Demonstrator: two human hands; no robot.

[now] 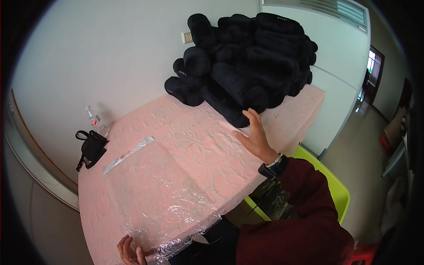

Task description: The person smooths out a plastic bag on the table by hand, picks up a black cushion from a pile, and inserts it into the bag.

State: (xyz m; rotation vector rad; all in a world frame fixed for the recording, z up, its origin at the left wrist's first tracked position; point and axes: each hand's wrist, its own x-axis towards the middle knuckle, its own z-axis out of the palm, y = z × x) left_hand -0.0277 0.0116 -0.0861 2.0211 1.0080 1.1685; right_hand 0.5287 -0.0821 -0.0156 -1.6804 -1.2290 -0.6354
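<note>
My right hand (256, 138) is raised over the right part of the pink-covered table (229, 170), fingers apart and holding nothing, close to the near end of a black plush roll (223, 104). That roll lies at the front of a large pile of black rolls (269, 57). At the bottom left, my left hand (131, 251) is by the table's front edge, its fingers curled, beside a clear plastic sheet (168, 212) that spreads over the cloth. Whether the fingers pinch the plastic cannot be made out.
A black pouch (92, 148) and a clear bottle (95, 119) stand at the table's left by the wall. A yellow-green bin (338, 190) is below the right edge. Behind it rises a white cabinet (329, 88). A red stool (364, 254) shows bottom right.
</note>
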